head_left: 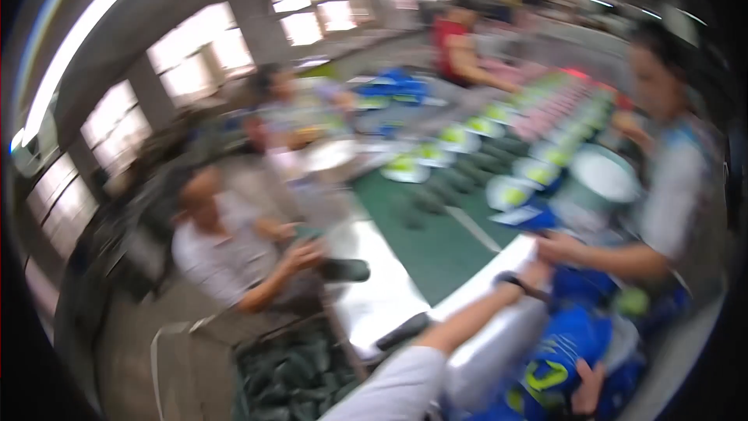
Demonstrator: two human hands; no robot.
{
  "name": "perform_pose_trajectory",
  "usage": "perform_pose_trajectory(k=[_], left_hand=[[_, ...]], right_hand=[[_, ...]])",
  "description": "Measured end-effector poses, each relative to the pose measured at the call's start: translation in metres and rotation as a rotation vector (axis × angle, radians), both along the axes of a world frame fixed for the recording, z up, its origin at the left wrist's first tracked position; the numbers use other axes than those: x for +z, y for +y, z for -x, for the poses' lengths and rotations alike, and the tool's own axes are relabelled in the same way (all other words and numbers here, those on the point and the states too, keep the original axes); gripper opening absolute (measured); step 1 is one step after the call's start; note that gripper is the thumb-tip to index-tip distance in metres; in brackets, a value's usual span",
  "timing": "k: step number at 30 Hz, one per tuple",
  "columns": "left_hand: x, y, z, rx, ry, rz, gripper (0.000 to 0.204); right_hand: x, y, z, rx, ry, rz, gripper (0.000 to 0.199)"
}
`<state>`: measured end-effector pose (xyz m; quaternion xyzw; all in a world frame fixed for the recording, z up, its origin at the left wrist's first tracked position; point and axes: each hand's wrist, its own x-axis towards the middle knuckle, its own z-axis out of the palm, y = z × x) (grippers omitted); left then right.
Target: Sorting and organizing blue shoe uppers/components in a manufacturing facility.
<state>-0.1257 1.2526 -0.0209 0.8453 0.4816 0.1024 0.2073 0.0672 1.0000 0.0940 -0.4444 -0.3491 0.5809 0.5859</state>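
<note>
At the near end of the line, view badly blurred, so I log only what I can make out

Largest: green belt [436,245], flat and matte, running away from me to the upper right. On it lie two long rows of white dishes [520,191], round and shallow, each with a yellow-green patch inside. The far ones smear into pink and green. The rows look full as far as I can follow them, so the loading of the belt reads to me as well along, while the piece at my hands is not on the belt.

White table edge [374,288], smooth and glossy, with a dark oblong thing [403,330] on it; I cannot tell what kind.

People: one seated at left in a grey shirt [214,253], one standing at right in a pale sleeve [670,187], that person's hand [558,246] held out over the corner, apart from mine.

Blue shoe [557,362], low right, close to me: soft-looking fabric, rounded shape, yellow-green marking on its side. More blue fabric [584,284] sits just above it.

My left hand [538,271], dark band at the wrist, reaches to that blue fabric; whether it is closed or slack I cannot tell.

My right hand [588,388] grasps the shoe at its lower side, fingers laid up against it
</note>
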Motion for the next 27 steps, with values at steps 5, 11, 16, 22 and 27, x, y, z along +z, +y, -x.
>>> perform_pose_trajectory(k=[5,11,16,22,27], left_hand=[[-0.011,-0.017,0.069,0.077,-0.015,-0.178,0.044],[-0.020,-0.036,0.053,-0.106,0.157,0.044,0.041],[0.033,-0.093,0.065,-0.477,-0.114,-0.142,0.028],[0.010,-0.036,0.185,0.539,-0.588,-0.350,0.029],[-0.022,-0.055,0.213,0.274,-0.543,0.610,0.066]], right_hand=[[-0.031,0.010,-0.038,-0.083,0.023,-0.093,0.066],[-0.022,-0.031,-0.068,-0.389,-0.120,-0.070,0.066],[-0.037,-0.042,-0.055,-0.382,-0.165,-0.042,0.067],[-0.025,-0.023,-0.026,-0.239,-0.171,0.019,0.070],[-0.017,-0.015,-0.014,-0.130,-0.337,0.009,0.086]])
